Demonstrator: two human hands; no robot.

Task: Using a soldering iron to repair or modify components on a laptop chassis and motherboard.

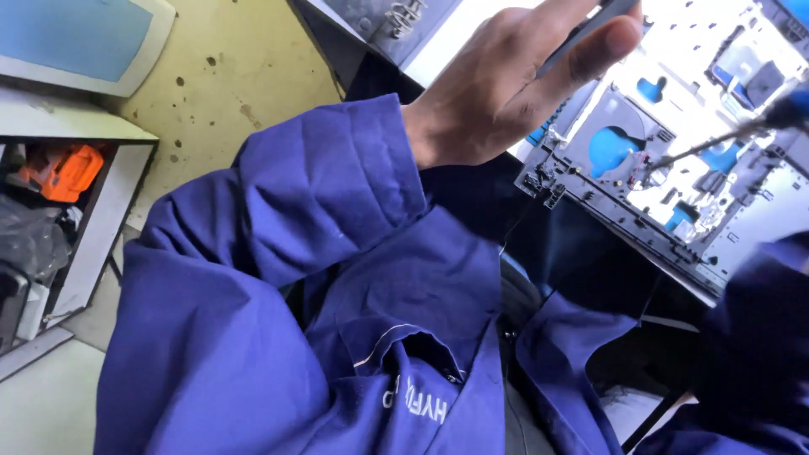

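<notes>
Matt blue cloth sleeve (278,211); grey plastic chassis (640,202)

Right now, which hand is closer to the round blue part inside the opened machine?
The left hand. Its fingers rest at the panel's edge, just left of the round blue part. The right hand is further off at the picture's right edge, holding a screwdriver whose tip reaches close beside that part.

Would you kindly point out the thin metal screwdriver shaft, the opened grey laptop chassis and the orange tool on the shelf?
Thin metal screwdriver shaft (704,147), head view, mid-shaft.
Opened grey laptop chassis (590,206), head view, lower frame edge.
Orange tool (72,171), head view, body centre.
</notes>
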